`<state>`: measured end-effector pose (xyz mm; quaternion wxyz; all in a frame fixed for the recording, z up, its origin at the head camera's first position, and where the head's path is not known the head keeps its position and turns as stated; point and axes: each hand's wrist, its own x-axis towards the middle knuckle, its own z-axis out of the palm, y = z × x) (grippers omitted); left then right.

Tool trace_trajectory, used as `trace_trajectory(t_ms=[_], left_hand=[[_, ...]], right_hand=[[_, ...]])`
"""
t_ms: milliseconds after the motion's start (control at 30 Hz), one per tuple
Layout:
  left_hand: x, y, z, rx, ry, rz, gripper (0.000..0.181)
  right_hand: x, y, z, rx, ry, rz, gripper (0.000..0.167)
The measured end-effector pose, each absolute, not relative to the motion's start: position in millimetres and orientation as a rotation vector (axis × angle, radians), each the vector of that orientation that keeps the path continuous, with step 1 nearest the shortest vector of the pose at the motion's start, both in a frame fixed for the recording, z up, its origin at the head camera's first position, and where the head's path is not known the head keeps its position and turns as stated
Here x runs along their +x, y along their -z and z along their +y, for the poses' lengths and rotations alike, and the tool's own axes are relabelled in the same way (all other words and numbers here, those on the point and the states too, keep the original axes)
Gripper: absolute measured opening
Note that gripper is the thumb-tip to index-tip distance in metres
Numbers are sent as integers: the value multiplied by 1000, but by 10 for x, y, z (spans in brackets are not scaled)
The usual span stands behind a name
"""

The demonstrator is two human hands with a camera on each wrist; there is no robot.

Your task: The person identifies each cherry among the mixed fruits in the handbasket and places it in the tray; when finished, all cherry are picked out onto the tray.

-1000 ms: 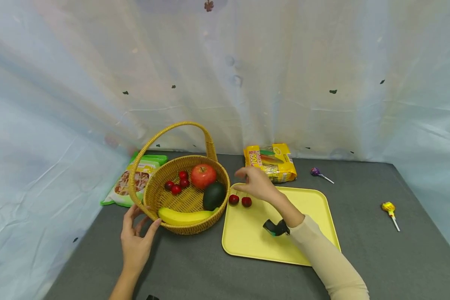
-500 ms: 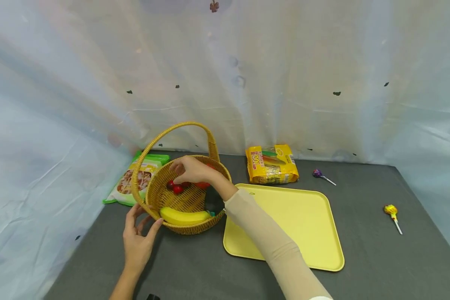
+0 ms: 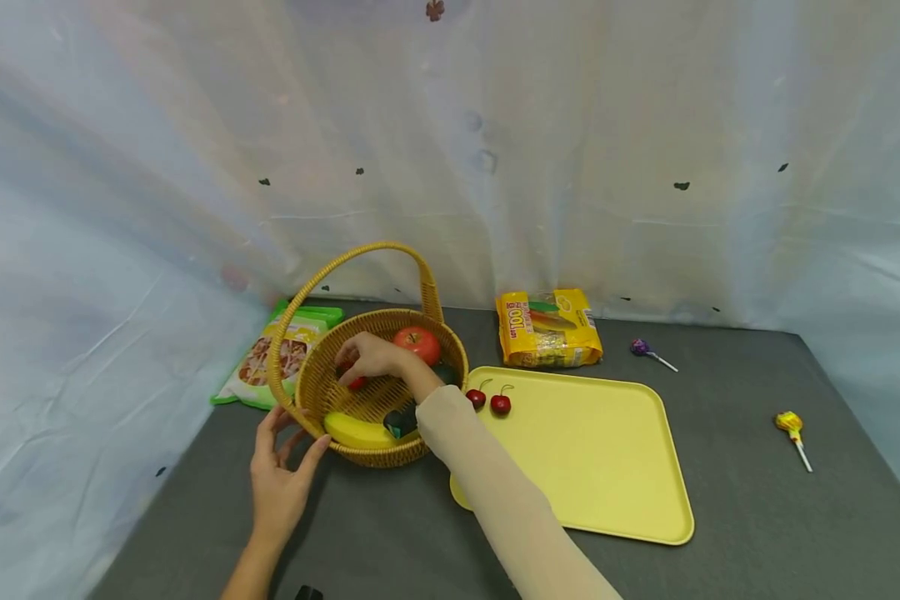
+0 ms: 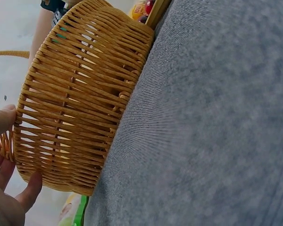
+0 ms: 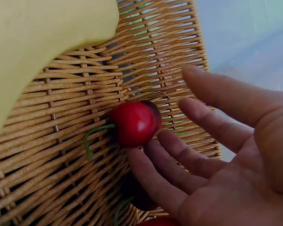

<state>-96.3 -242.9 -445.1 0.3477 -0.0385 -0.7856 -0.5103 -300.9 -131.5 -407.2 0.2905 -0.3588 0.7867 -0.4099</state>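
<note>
My left hand (image 3: 281,483) grips the near left rim of a yellow wicker basket (image 3: 390,457), thumb and fingers around the handle's foot; the left wrist view shows its fingers on the woven wall (image 4: 80,103). Inside the basket is my right hand (image 3: 375,357), fingers spread. In the right wrist view its fingertips are at a red cherry (image 5: 133,125) with a green stem, not closed round it. A darker cherry (image 5: 140,193) lies below, partly hidden by the fingers. The basket also holds a banana (image 3: 356,432), a red apple (image 3: 417,342) and a dark green avocado (image 3: 446,373), partly covered.
To the right of the basket lies a yellow tray (image 3: 585,450) bearing two stemmed cherries (image 3: 500,405). Behind stand a yellow snack packet (image 3: 547,329) and a green-and-white bag (image 3: 270,358). A purple lollipop (image 3: 640,347) and a yellow lollipop (image 3: 789,421) lie at right.
From over the tray, my right hand has moved left into the basket, then slightly lower there. Its sleeve no longer covers the tray's two cherries. The left hand keeps its grip on the rim.
</note>
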Motion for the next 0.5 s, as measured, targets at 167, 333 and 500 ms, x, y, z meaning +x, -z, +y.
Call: trace_trajectory(t_ms=[167,333,500], left_hand=[[-970,4461,-2430,-121,1333,-2026,71],[-989,4475,-2443,-121,1337,-2024,70],[-981,4459,-2435,-115,1340,-2021,69]], right_hand=[[-3007,4071,-1284,-975,1102,2010,31],[-2986,4080,-1288,-974,1058,1921,30],[-2979,4112,-1314,-968,938,1831,34]])
